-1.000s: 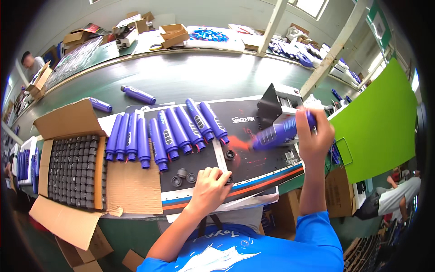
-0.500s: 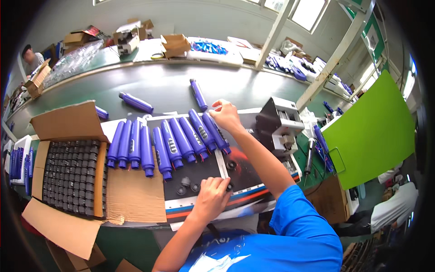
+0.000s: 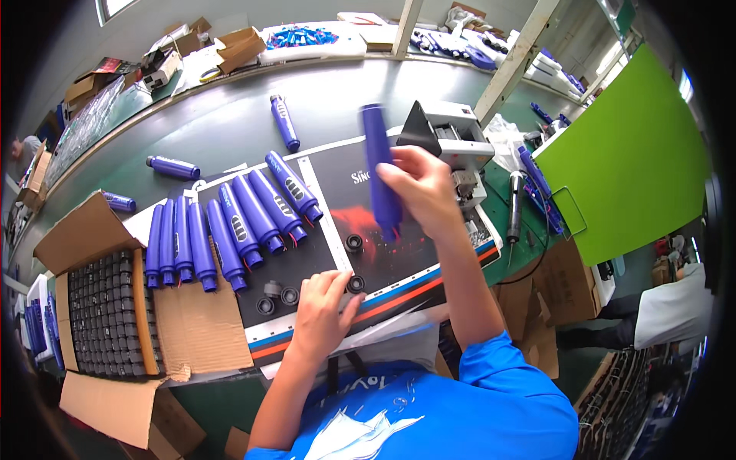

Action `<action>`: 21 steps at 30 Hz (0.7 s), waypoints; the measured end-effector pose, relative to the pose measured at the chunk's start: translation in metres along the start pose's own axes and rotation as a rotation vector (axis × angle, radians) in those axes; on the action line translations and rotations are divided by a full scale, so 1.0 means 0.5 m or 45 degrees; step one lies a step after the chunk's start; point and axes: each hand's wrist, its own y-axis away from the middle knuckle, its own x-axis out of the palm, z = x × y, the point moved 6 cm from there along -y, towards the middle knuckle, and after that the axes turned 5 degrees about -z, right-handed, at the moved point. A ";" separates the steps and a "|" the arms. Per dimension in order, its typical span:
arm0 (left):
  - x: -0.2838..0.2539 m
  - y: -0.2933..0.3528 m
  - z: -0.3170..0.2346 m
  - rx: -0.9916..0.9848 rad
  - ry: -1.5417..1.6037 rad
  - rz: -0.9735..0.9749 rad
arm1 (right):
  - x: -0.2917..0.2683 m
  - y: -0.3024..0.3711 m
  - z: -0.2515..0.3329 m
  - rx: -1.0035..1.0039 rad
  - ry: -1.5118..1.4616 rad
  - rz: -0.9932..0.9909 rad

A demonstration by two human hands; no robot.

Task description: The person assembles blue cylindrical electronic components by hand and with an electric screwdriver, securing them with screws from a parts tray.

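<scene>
My right hand [image 3: 420,184] is closed around a purple tube [image 3: 376,146], held upright and slightly blurred above the black mat [image 3: 337,184]. Thin red wires show at its lower end. Low over the mat, my left hand [image 3: 326,310] has its thumb and index finger around a round black cap [image 3: 356,283]. Another black cap [image 3: 353,243] lies just beyond it, and several more [image 3: 289,296] sit left of that hand. A row of purple tubes [image 3: 238,222] lies side by side across the mat and cardboard, with printed dark marks on some.
At left stands an open carton [image 3: 115,314] filled with black caps. Loose purple tubes [image 3: 284,123] lie on the far bench. A grey-black machine [image 3: 452,138] stands beyond my right hand, with an electric screwdriver [image 3: 515,207] and a green board [image 3: 636,169] to its right.
My right hand has lifted a purple tube off the right end of the row and brought it nearer. My left hand stays by the same cap. The view has shifted to the right.
</scene>
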 end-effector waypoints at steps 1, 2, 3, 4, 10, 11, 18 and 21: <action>-0.002 -0.002 -0.004 0.001 -0.010 -0.019 | -0.027 0.042 0.020 0.013 -0.108 -0.013; -0.003 -0.005 -0.006 0.006 -0.025 -0.040 | -0.047 0.081 0.026 -0.056 -0.299 0.011; -0.002 -0.003 -0.006 -0.009 0.009 -0.055 | -0.062 0.124 0.026 -0.059 -0.384 0.004; 0.002 -0.007 -0.011 -0.007 0.013 -0.038 | -0.090 0.162 0.007 -0.063 -0.383 -0.035; 0.005 -0.012 -0.011 0.030 0.016 -0.014 | -0.129 0.297 -0.117 0.292 -0.788 -0.208; 0.007 -0.015 -0.015 -0.024 -0.022 0.034 | -0.136 0.297 -0.119 0.255 -0.756 -0.284; 0.002 -0.018 -0.024 0.030 0.076 0.108 | -0.161 0.262 -0.090 0.152 -0.717 -0.379; 0.011 -0.012 -0.023 0.024 -0.070 0.065 | -0.163 0.262 -0.100 0.153 -0.694 -0.396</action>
